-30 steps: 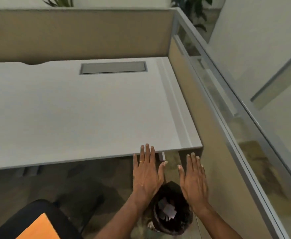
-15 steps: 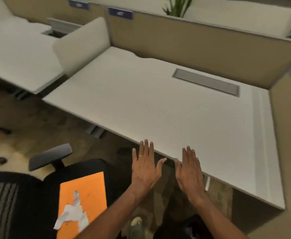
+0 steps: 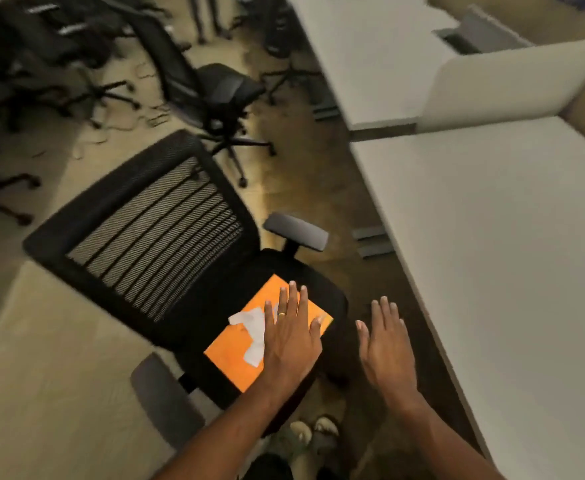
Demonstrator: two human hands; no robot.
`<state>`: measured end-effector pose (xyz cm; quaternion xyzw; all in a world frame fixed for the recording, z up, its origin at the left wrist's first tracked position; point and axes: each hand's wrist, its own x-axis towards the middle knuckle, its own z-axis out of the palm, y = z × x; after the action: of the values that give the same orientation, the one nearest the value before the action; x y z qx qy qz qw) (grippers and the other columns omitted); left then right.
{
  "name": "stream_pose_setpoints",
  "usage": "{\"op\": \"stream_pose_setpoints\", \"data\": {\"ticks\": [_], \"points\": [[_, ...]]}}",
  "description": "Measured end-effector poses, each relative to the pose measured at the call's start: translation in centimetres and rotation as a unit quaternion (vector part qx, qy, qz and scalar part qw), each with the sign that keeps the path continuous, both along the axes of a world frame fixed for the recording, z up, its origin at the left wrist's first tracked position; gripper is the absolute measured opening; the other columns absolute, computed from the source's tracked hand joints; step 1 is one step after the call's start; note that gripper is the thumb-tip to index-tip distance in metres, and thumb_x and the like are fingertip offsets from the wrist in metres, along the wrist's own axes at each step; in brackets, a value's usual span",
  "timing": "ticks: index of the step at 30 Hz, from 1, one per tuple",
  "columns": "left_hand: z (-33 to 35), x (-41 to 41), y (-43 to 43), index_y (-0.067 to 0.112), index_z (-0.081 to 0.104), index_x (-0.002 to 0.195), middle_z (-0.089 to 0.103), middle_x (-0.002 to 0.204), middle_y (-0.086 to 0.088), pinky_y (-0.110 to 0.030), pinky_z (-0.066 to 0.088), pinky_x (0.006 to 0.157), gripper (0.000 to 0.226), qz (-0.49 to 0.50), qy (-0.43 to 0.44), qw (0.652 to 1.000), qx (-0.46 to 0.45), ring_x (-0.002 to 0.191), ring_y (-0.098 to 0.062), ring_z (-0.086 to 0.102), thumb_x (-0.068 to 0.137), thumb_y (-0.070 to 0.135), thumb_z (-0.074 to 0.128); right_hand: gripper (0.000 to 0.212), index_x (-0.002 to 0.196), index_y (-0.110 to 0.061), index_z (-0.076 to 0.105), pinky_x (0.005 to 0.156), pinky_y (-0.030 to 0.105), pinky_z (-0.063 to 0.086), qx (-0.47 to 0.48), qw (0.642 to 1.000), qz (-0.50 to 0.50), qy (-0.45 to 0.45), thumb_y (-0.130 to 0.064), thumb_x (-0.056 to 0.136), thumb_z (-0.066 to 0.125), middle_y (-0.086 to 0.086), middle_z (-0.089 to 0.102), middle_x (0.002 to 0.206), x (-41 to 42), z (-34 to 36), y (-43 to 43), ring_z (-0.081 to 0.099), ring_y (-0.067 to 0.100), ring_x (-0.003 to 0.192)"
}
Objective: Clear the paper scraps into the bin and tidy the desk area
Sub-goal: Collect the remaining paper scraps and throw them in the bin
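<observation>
An orange sheet lies on the seat of a black mesh-backed office chair. White torn paper scraps rest on the sheet. My left hand is flat and open over the right part of the sheet, fingers spread, a ring on one finger; it covers part of the scraps. My right hand is open, palm down, in the air between the chair and the white desk. Neither hand holds anything. The bin is out of view.
The chair has grey armrests on both sides. A second white desk with a low divider panel stands at the back right. Other black office chairs stand on the floor behind. My feet show below.
My view has swung left from the desk and the bin to the chair. Both hands stayed open; the left one now lies over the orange sheet with the scraps.
</observation>
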<state>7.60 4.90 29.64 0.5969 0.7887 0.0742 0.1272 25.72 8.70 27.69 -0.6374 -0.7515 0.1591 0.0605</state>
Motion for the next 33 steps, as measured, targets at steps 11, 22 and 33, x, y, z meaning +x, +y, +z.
{"op": "stream_pose_setpoints", "data": {"ticks": [11,22,33], "points": [[-7.5,-7.6,-7.3,0.015,0.014,0.162,0.008,0.17,-0.008,-0.053,0.009,0.125,0.065,0.241,-0.009,0.966,-0.096,0.158,-0.025,0.003,0.106,0.047,0.027,0.067,0.154,-0.01,0.037,0.123,0.045,0.028,-0.035,0.966,0.256,-0.007,-0.053,0.105,0.02,0.01,0.032,0.163,-11.7,-6.8,2.7,0.025,0.027,0.153],[-24.5,-8.1,-4.5,0.024,0.002,0.162,-0.007,0.17,-0.007,-0.055,0.021,0.123,0.081,0.25,-0.14,0.94,-0.185,0.157,-0.031,-0.006,0.102,0.045,0.052,0.078,0.154,-0.016,0.031,0.116,0.058,0.034,-0.089,0.922,0.371,-0.065,-0.051,0.092,0.063,0.02,0.027,0.161,-17.5,-24.3,10.1,0.026,0.045,0.148],[-33.8,-11.1,-3.8,0.02,0.058,0.129,0.05,0.134,-0.006,-0.042,0.045,0.1,0.039,0.239,-0.143,0.96,-0.011,0.12,-0.029,0.049,0.091,0.024,0.071,0.067,0.141,-0.015,0.045,0.115,0.049,0.034,-0.05,0.93,0.364,0.005,-0.051,0.088,0.062,0.015,0.043,0.15,-22.4,-33.7,7.4,0.039,0.038,0.138]]}}
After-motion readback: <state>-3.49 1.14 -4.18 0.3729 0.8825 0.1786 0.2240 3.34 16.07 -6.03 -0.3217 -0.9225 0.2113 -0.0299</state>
